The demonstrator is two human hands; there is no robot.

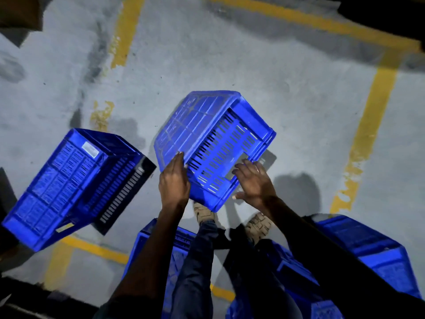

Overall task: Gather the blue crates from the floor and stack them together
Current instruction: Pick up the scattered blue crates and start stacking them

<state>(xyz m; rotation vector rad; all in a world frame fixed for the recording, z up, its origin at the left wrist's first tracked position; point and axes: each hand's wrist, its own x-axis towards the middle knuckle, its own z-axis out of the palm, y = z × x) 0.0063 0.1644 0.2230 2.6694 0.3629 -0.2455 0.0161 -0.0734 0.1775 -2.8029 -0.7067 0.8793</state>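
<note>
A blue slatted crate hangs tilted and upside down above the floor in the middle of the head view. My left hand grips its near left corner. My right hand lies on its near side wall by the handle slot, fingers spread. A stack of upturned blue crates stands at the left. More blue crates sit low in the view: one behind my left arm, one at the right, and one between my legs and right arm.
Grey concrete floor with yellow painted lines marking a bay. My two feet in tan shoes stand just under the held crate. Dark objects fill the top corners and the bottom left edge.
</note>
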